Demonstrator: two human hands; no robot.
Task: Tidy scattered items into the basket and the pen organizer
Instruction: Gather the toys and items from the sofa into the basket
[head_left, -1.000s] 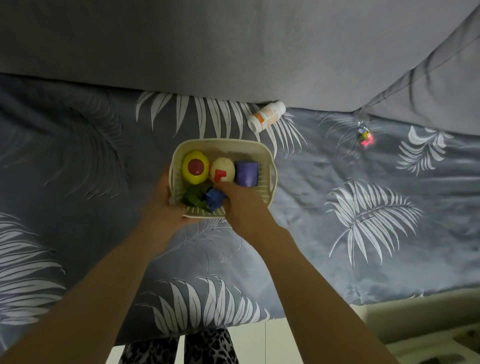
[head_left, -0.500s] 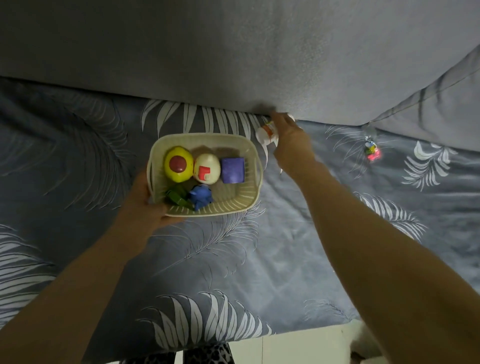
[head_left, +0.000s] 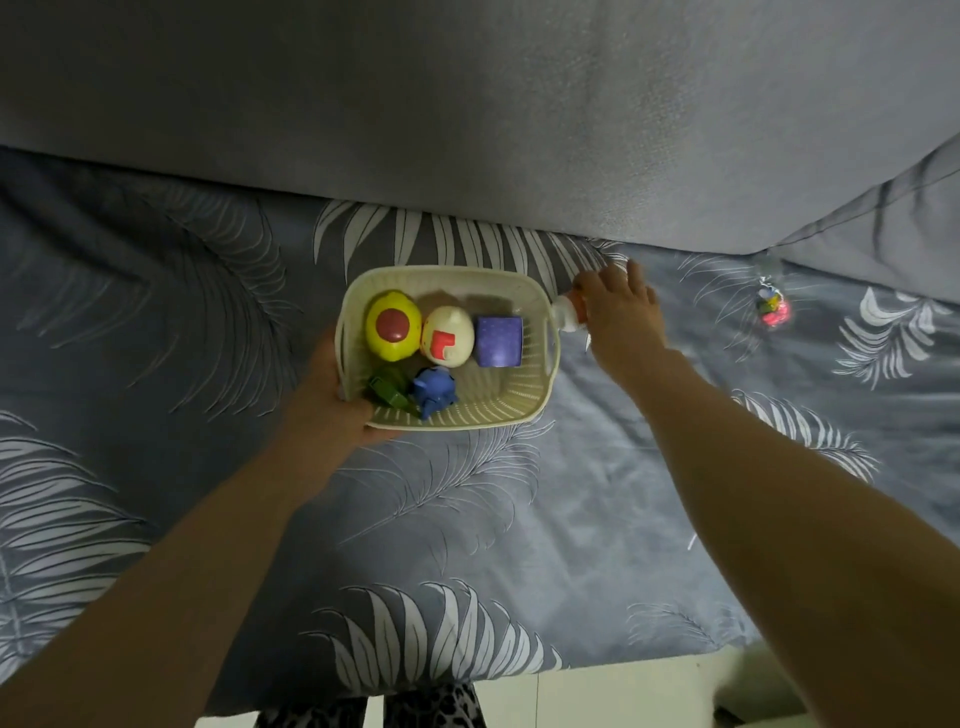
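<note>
A cream plastic basket (head_left: 524, 400) sits on the leaf-patterned bed cover. Inside lie a yellow egg-shaped toy (head_left: 393, 325), a white egg-shaped toy with a red mark (head_left: 447, 336), a purple cube (head_left: 499, 341), a green toy (head_left: 388, 387) and a blue toy (head_left: 434, 391). My left hand (head_left: 332, 402) grips the basket's near left corner. My right hand (head_left: 618, 312) holds a small white bottle with an orange label (head_left: 567, 316) just outside the basket's right rim; most of the bottle is hidden by the fingers.
A small colourful toy in a clear wrapper (head_left: 772, 306) lies on the cover at the right. A grey quilt (head_left: 467, 119) is bunched along the far side. The bed edge and pale floor (head_left: 597, 696) are near me.
My right hand left the basket, reached the bottle by the quilt, took it and brought it down beside the basket's right rim. My left hand keeps hold of the basket.
</note>
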